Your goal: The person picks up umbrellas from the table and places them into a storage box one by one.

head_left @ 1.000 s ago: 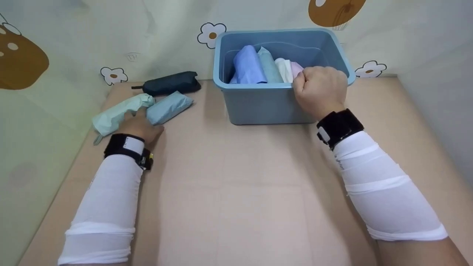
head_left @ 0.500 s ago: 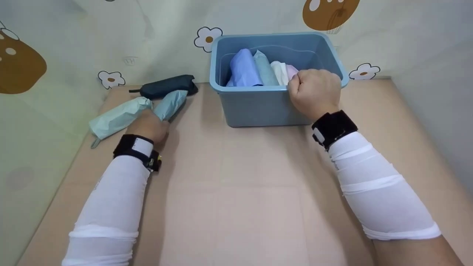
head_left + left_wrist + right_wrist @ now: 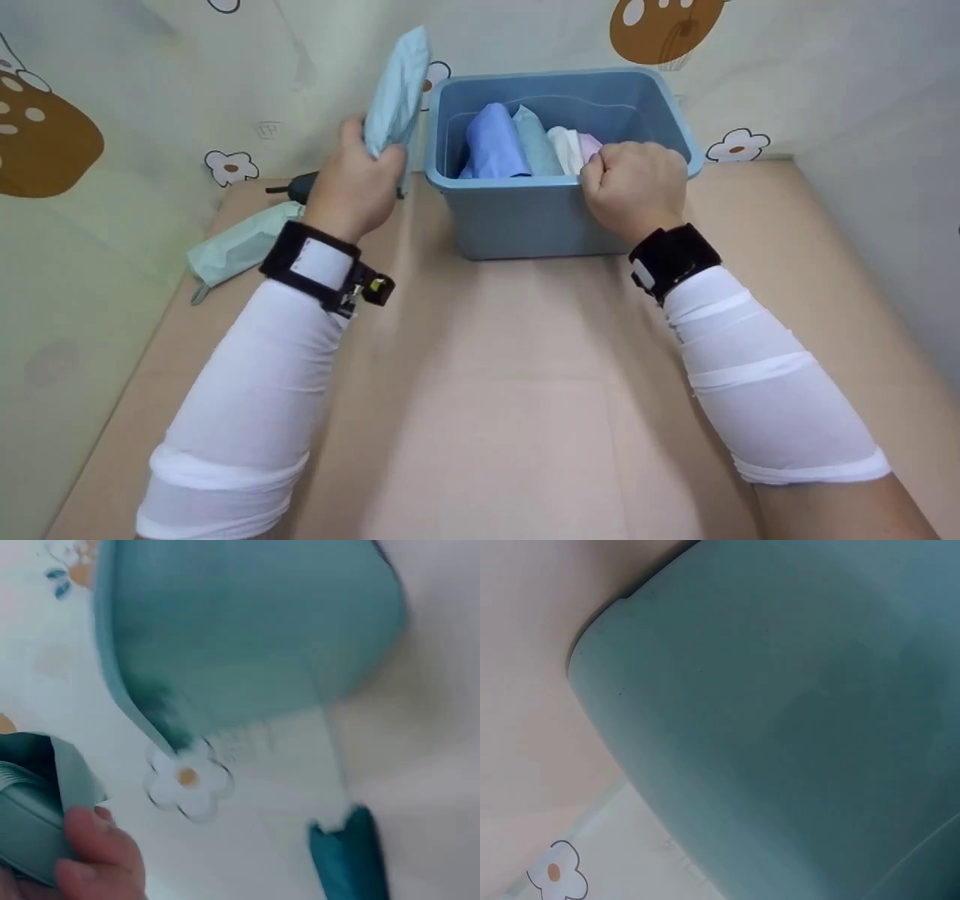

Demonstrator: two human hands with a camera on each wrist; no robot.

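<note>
My left hand (image 3: 356,184) grips a light blue folded umbrella (image 3: 399,94) in its sleeve, raised left of the bin with its far end pointing up. In the left wrist view, fingers (image 3: 101,847) curl round the umbrella (image 3: 30,817). On the front rim of a blue plastic bin (image 3: 525,221) my right hand (image 3: 637,187) keeps its grip. Inside the bin stand a blue-violet folded umbrella (image 3: 495,142), a teal one (image 3: 537,142), and white (image 3: 566,148) and pink (image 3: 589,144) wrapped pieces, partly hidden by the right hand.
A mint green folded umbrella (image 3: 240,240) lies on the table (image 3: 510,390) at the left. Behind my left hand a dark folded umbrella (image 3: 301,187) is mostly hidden. The patterned wall covering (image 3: 315,82) rises right behind the bin.
My left hand has taken hold of the light blue umbrella from the table, lifted it and brought it rightward toward the bin. My right hand still grips the rim.
</note>
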